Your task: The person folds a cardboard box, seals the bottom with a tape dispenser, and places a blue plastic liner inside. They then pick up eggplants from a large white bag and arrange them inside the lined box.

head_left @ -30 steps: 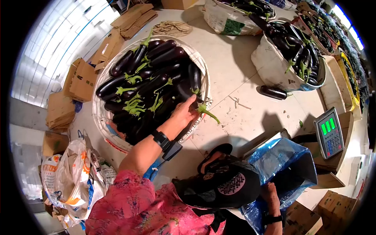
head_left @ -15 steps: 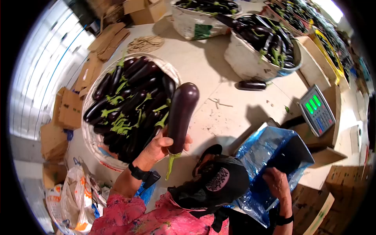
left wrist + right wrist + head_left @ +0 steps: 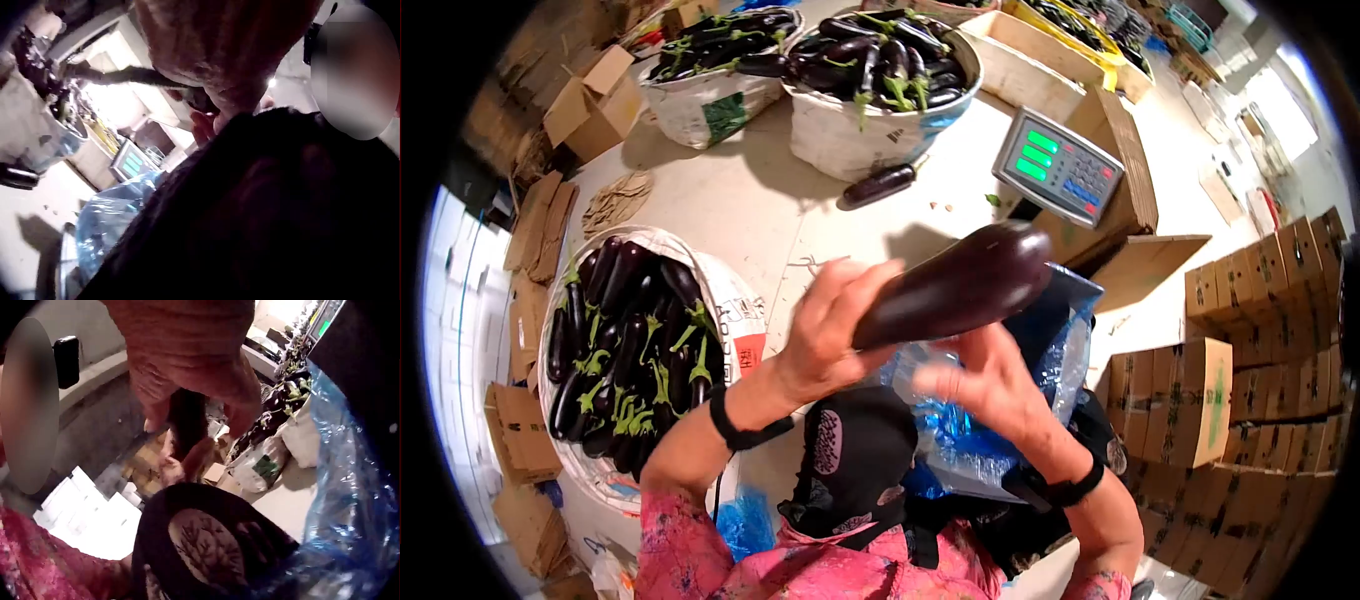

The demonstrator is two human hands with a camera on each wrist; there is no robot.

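My left hand (image 3: 830,325) grips a large dark purple eggplant (image 3: 970,285) near one end, its smooth round end toward the upper right in the head view. Just below the eggplant is my right hand (image 3: 1005,390), slightly blurred, thumb spread and fingertips at the underside. In the left wrist view the stalk (image 3: 131,76) sticks out past the left hand. The right wrist view shows the dark eggplant (image 3: 186,419) between both hands, its far part hidden. A box lined with blue plastic (image 3: 1075,330) lies partly behind the right hand.
A white sack of eggplants (image 3: 735,300) stands at the left. Two more full sacks (image 3: 850,145) stand at the back, with a loose eggplant (image 3: 878,186) on the floor. A scale display (image 3: 1055,165) and stacked cartons (image 3: 1170,405) are on the right. A black cap (image 3: 850,450) is close below the hands.
My left hand has lifted the eggplant from the left sack and carried it right. My right hand has left the blue plastic and come up to the eggplant. The view has turned right.
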